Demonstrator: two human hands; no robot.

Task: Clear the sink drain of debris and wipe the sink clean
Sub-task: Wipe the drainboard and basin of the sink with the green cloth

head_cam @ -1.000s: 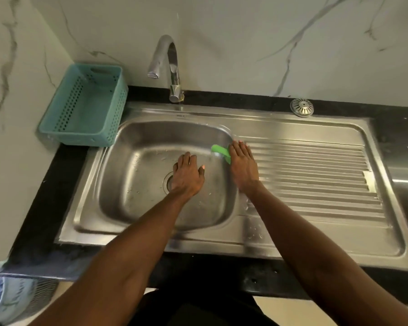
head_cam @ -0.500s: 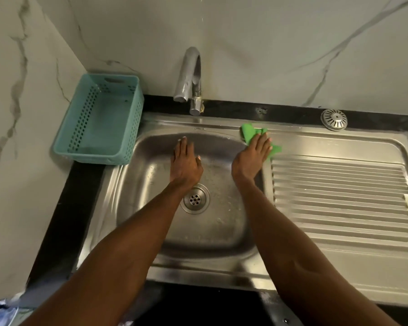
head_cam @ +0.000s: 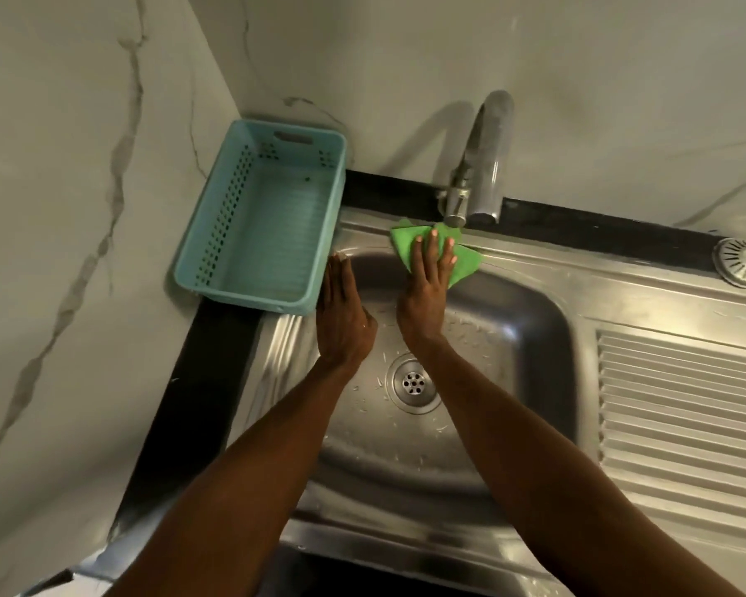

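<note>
Right hand [head_cam: 425,290] flat, pressing green cloth [head_cam: 461,262] on sink [head_cam: 535,277] rim; left hand [head_cam: 341,316] open

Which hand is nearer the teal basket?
Left. The left hand lies flat by the teal basket at its near right corner; the right hand presses the green cloth under the faucet.

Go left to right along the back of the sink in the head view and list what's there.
Basket → left hand → green cloth under the right hand → tap → loose strainer.
</note>
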